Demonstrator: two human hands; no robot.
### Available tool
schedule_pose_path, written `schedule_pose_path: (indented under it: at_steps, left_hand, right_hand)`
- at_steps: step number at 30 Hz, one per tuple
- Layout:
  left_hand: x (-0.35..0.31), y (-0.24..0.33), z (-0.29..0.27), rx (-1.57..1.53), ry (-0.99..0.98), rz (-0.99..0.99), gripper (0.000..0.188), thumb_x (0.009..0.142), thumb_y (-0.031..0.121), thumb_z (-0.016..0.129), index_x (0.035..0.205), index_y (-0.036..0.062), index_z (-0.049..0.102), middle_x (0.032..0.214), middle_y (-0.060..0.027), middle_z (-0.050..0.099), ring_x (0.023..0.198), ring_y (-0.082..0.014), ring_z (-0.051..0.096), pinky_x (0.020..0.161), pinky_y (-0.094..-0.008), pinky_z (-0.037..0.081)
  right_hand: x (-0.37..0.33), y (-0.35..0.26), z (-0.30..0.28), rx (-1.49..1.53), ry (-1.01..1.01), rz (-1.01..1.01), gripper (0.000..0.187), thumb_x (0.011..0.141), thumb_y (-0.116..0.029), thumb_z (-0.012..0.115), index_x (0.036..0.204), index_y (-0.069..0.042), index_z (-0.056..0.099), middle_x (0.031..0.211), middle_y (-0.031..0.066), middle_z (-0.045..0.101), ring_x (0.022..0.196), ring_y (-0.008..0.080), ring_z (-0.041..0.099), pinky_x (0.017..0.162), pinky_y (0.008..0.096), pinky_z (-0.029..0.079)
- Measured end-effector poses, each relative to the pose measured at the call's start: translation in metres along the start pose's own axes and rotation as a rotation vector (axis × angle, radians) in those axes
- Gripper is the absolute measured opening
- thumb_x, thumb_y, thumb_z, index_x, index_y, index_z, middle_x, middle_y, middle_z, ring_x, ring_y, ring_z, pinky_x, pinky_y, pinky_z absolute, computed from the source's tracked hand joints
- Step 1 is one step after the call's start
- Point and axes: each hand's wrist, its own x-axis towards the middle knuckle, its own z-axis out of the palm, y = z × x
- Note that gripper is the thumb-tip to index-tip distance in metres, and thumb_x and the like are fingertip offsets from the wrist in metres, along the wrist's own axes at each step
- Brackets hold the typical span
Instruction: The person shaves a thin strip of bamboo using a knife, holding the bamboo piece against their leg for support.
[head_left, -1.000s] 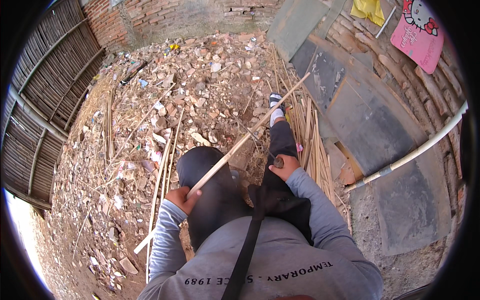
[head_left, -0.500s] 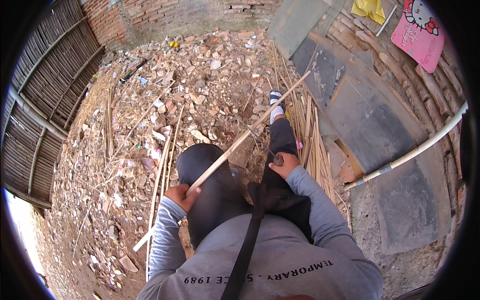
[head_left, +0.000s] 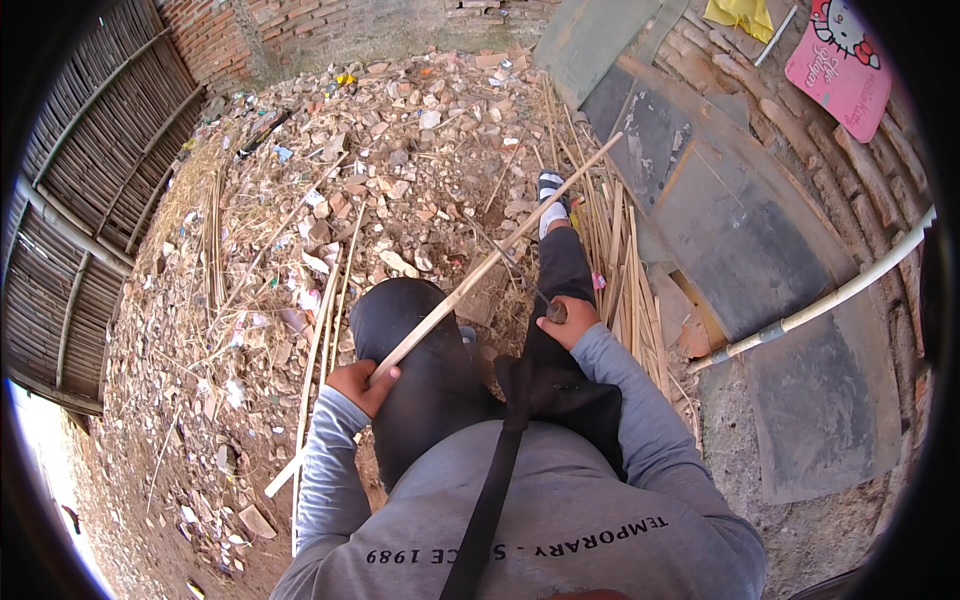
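Note:
A long pale bamboo strip runs slantwise from beside my left forearm up over my bent left knee, its far end near my right foot. My left hand is closed round its lower part, thumb on top. In my right hand, resting by my right thigh, is the round wooden handle of a knife. Its thin dark blade points up and left and crosses the strip at mid-length. Whether the blade passes under the strip or touches it is hard to tell.
More bamboo strips lie beside my right leg, and several left of my left knee. Rubble and broken brick cover the ground. Dark flat boards and a white pole are at the right, a bamboo wall at the left.
The view has shifted very slightly. Both hands keep their grips, and the strip and knife stay in nearly the same place.

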Motion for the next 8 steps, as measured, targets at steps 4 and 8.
schedule_pose_path:
  at_steps: [4,8]
  left_hand:
    - [0.0006,0.0024,-0.0016,0.011,-0.013,-0.003,0.054,0.088,0.051,0.064,0.072,-0.0003,0.062,0.057,-0.0178,0.055,0.054,-0.0314,0.057,0.056,-0.0408,0.045]
    - [-0.0001,0.0032,-0.0021,-0.005,-0.020,-0.026,0.053,0.088,0.051,0.064,0.073,-0.0001,0.062,0.058,-0.0181,0.055,0.055,-0.0320,0.058,0.056,-0.0411,0.045]
  right_hand:
    - [0.0002,0.0002,-0.0010,0.004,-0.013,0.012,0.043,0.074,-0.034,0.076,0.096,0.001,0.067,0.089,0.0222,0.067,0.088,0.0388,0.065,0.081,0.0408,0.052]
    - [0.0004,-0.0007,-0.0024,0.007,-0.019,0.012,0.043,0.074,-0.034,0.076,0.097,0.000,0.067,0.090,0.0223,0.067,0.089,0.0387,0.065,0.082,0.0405,0.052]
